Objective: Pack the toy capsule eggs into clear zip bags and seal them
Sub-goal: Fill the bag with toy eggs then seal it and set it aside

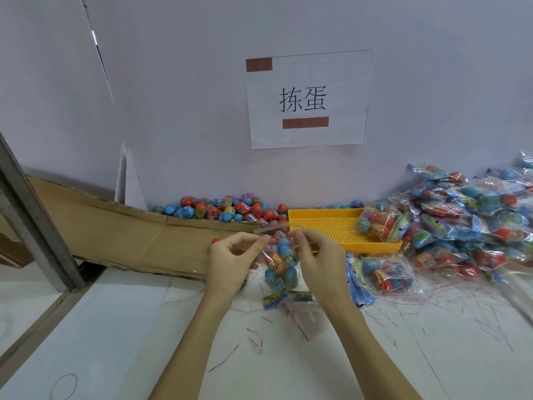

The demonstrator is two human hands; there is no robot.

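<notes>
Bag (281, 261): clear, thin, limp film; light; slippery. Held upright just above table (403, 342), in front of cardboard (129, 238). Loaded with blue and red eggs (284, 249), likely hard-shelled, prone to shifting and sagging the film. Best taken at the stiffer zip strip along the mouth.

Left hand (233, 261): fingertips pinching top edge, left side.
Right hand (317, 255): fingertips pinching top edge, right side. Seal apparently not yet pressed shut.

Yellow tray (326, 226): one filled bag inside.
Pile of packed bags (467, 215): right.
Loose eggs (225, 210): heaped against wall.
</notes>
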